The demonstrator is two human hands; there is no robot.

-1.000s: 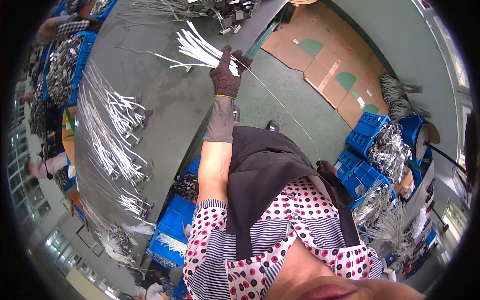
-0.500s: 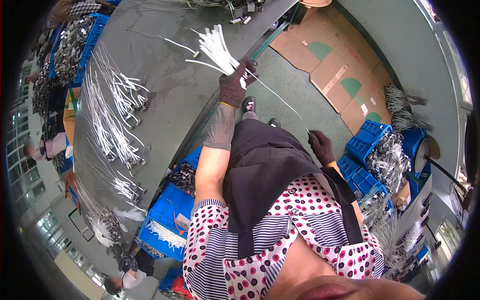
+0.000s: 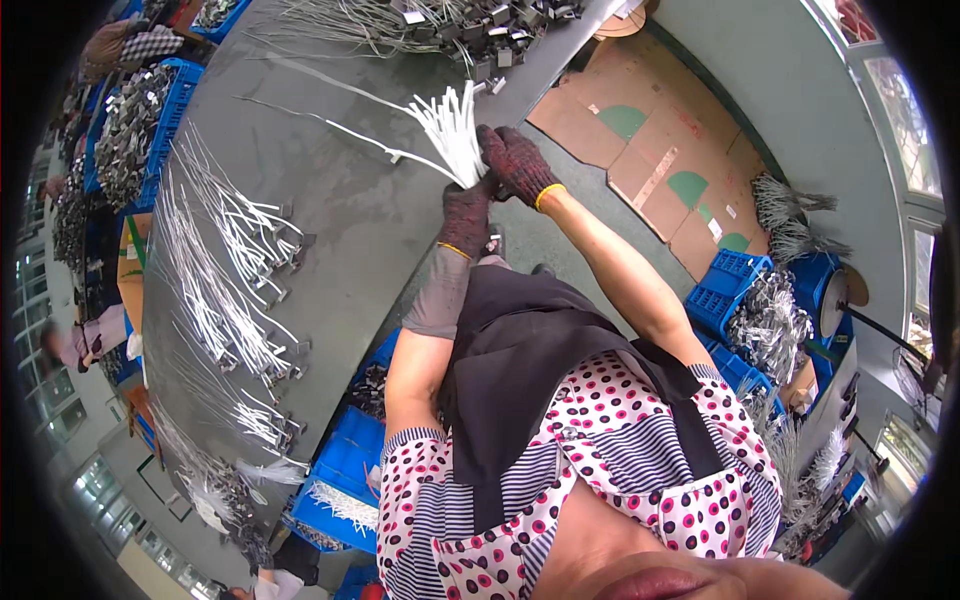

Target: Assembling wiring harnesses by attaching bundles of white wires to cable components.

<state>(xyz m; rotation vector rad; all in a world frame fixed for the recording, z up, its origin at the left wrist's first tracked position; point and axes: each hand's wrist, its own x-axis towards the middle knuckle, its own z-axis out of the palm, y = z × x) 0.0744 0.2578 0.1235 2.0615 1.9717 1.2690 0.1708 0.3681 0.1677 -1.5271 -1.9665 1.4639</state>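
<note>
In my gloved left hand [image 3: 467, 212] is the lower end of a fanned bundle of white sleeves [image 3: 448, 128], held above the grey table's edge. My gloved right hand [image 3: 518, 165] meets it from the right, its curled fingers against the bundle's lower side; what they grip is hidden. Two thin wires trail from the bundle toward the upper left over the table [image 3: 350, 240]. A white sleeve [image 3: 365, 140] covers part of the lower wire, which bears a small connector [image 3: 396, 157].
White-sleeved wires [image 3: 225, 310] lie in groups on the table's left side. Grey wires with dark connectors [image 3: 495, 40] are heaped at the far end. A blue crate [image 3: 345, 450] stands below the table edge. More crates [image 3: 730, 285] line the right; cardboard [image 3: 650, 150] covers floor there.
My right hand has come up from the lower right to the bundle beside my left hand. The wire that stretched toward it no longer shows there. The view has shifted slightly.
</note>
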